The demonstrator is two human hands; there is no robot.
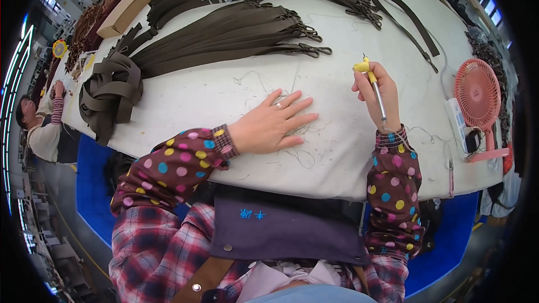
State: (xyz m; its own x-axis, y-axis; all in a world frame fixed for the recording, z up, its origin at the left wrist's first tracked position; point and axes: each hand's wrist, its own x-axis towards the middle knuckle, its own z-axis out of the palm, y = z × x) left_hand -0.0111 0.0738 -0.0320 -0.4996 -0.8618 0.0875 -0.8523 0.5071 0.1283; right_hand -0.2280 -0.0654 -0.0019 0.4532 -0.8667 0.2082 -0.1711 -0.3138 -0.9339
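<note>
Thread clippings [307, 130] lie on the white-covered desk [337, 168] beneath and beside the left hand [266, 129], which rests palm down with its fingers spread and released; what may be under the palm cannot be told. Over the desk's right half, the right hand [384, 98] has its fingers grasping a slim pen-shaped tool [373, 78] with a yellow front section and a metal shaft, its pointed tip directed away from the person. Beyond the left hand lies a bundle of dark brown webbing straps [219, 32], their hooks toward the right. A pink fan [477, 87] stands near the desk's right edge.
</note>
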